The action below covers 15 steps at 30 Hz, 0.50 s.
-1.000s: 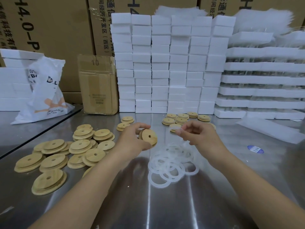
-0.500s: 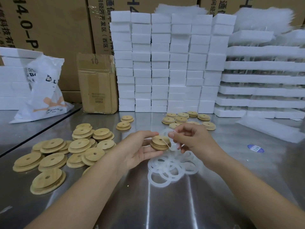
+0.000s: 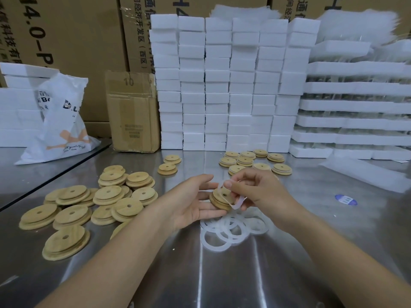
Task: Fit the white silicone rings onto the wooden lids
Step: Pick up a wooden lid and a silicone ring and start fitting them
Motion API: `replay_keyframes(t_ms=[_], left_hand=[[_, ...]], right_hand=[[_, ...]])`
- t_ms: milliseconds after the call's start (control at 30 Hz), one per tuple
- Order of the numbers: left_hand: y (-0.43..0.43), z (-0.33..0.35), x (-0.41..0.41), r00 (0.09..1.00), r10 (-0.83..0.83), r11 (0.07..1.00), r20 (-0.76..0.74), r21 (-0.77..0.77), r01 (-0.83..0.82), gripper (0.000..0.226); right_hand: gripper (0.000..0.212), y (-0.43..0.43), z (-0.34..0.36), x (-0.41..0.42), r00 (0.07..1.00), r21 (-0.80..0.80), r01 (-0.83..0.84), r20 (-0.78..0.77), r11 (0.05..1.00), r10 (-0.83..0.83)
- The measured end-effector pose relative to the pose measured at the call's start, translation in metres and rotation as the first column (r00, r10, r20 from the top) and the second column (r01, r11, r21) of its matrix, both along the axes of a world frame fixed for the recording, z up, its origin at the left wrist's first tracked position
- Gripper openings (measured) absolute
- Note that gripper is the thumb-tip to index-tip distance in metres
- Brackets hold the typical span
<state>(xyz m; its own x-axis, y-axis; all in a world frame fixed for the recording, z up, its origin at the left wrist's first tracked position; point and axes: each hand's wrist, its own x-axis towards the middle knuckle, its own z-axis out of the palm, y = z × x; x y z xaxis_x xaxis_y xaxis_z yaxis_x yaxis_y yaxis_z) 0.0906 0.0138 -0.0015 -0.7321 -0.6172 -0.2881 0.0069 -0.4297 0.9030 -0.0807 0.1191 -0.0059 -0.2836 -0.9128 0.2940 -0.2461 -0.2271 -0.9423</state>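
Observation:
My left hand (image 3: 191, 201) holds a round wooden lid (image 3: 219, 200) with a small centre hole, fingers under it and thumb above. My right hand (image 3: 260, 190) pinches a white silicone ring (image 3: 236, 202) that is stretched over the lid's far and right edge. Below both hands lies a loose heap of white rings (image 3: 231, 230) on the steel table. A pile of bare wooden lids (image 3: 89, 205) spreads to the left. Several smaller lids (image 3: 249, 161) sit behind the hands, near the foam.
Stacks of white foam blocks (image 3: 231, 85) form a wall at the back, with foam trays (image 3: 360, 107) to the right. A cardboard box (image 3: 133, 112) and a white plastic bag (image 3: 60, 123) stand at the back left. A blue sticker (image 3: 345, 200) lies on the table at right.
My hands came together over the ring heap. The lid turned from tilted to nearly flat in my left hand, and my right hand brought a ring onto it and stretches it around the edge.

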Motion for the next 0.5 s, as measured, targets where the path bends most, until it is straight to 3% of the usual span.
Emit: replay_keyframes(t_ms=[200,367,500], left_hand=[[0.000,-0.001,0.000,1.000,-0.014,1.000,0.001,0.001,0.014,0.043],[-0.001,0.000,0.001,0.998,-0.054,0.999,-0.018,0.008,0.054,0.044],[-0.001,-0.001,0.000,0.998,-0.055,0.998,-0.038,-0.020,0.055,0.041]], right_hand=[[0.018,-0.001,-0.001,0.000,0.998,0.001,-0.024,0.056,1.000,0.024],[0.018,-0.004,-0.007,-0.005,0.973,-0.012,0.161,-0.163,0.987,-0.161],[0.021,-0.005,-0.010,-0.008,0.966,-0.004,0.184,-0.186,0.983,-0.181]])
